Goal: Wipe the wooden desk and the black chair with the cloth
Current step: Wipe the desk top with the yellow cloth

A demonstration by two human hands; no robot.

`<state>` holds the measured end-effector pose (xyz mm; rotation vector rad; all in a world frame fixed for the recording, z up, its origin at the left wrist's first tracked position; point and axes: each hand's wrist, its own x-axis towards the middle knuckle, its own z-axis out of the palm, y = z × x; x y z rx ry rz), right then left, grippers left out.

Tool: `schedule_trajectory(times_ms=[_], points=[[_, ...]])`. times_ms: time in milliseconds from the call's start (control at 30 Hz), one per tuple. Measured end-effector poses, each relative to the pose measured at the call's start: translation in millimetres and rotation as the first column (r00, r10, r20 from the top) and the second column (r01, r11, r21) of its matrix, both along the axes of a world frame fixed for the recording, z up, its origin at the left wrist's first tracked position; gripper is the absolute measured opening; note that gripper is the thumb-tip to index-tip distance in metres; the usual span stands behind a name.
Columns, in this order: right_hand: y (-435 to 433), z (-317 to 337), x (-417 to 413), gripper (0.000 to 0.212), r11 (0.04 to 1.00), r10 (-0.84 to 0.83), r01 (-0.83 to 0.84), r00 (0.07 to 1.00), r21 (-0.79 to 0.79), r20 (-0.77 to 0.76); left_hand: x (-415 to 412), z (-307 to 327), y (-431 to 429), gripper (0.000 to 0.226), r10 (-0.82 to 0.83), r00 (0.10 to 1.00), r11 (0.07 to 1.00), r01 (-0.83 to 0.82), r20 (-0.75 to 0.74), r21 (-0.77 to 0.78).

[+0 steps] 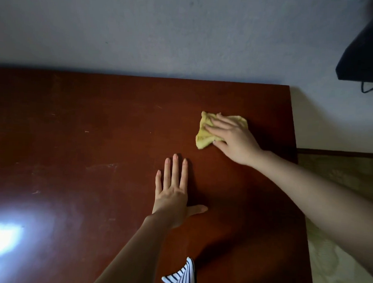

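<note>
In the head view, a reddish-brown wooden desk (96, 137) filled most of the frame, its far edge against a pale grey wall (164, 33) and its right edge running down toward the lower right corner. The desk top showed faint scratches and smears, and a bright patch of glare (4, 240) lay near its lower left.

The yellow cloth (203, 140), crumpled and roughly folded, lay on the desk towards its far right part, a little in from the right edge. The right hand (235, 139) rested on top of the cloth, palm down. Its fingers (218, 124) were stretched out straight and slightly apart, pressing the cloth flat against the wood rather than gripping it. The thumb lay along the near edge of the cloth.

The left hand (172, 196) lay flat on the bare desk, nearer the person and to the left of the cloth, apart from it. Its fingers were straight and close together, pointing towards the wall, with the thumb spread out to the right. It held nothing.

A piece of navy-and-white striped fabric (181, 278) showed at the bottom edge between the two forearms. At the upper right a black object (364, 53) was cut off by the frame, too little of it showing to identify, with a thin dark cable (369, 87) below it. A pale floor (323, 126) was visible beyond the right edge of the desk.
</note>
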<state>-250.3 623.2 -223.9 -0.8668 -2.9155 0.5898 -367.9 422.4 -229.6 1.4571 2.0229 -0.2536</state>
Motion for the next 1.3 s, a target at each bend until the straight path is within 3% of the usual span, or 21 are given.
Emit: schedule_trajectory(times_ms=[200,367,567,733,833,900,1100,1300], points=[[-20.0,11.7,62.9,0.052,0.930,0.364,-0.360,0.930,-0.075,0.045,-1.0,3.0,1.1,0.125,-0.005,1.000,1.000,0.005,0.007,-0.003],[14.6,27.9,85.8,0.052,0.778,0.599,-0.625,0.770,0.069,0.219,-0.7,4.0,1.4,0.125,-0.010,1.000,1.000,0.010,0.029,-0.022],[59.9,31.3,66.9,0.056,0.866,0.429,-0.468,0.876,0.177,0.218,-0.9,4.3,2.4,0.127,-0.001,0.998,0.999,0.003,0.060,-0.037],[76.9,16.4,17.9,0.046,0.992,0.043,-0.051,0.997,0.117,0.071,-1.7,5.2,3.0,0.126,0.010,0.997,0.999,-0.007,0.083,-0.033],[75.9,4.9,-27.5,0.042,0.984,-0.175,0.177,0.983,0.033,-0.063,-1.9,5.9,3.5,0.125,0.010,0.995,0.999,-0.007,0.099,-0.034],[75.3,-1.6,-56.9,0.043,0.968,-0.244,0.247,0.967,0.035,-0.070,-1.9,6.0,3.8,0.125,0.010,0.995,0.999,-0.007,0.103,-0.033],[67.4,-8.2,-130.0,0.048,0.983,-0.180,0.179,0.984,0.047,0.019,-2.4,6.8,3.8,0.124,0.009,0.993,0.999,-0.004,0.118,-0.039],[22.1,-9.8,-157.6,0.048,0.995,0.078,-0.080,0.996,0.058,0.043,-2.9,5.3,4.4,0.124,0.018,0.992,0.999,-0.012,0.121,-0.049]])
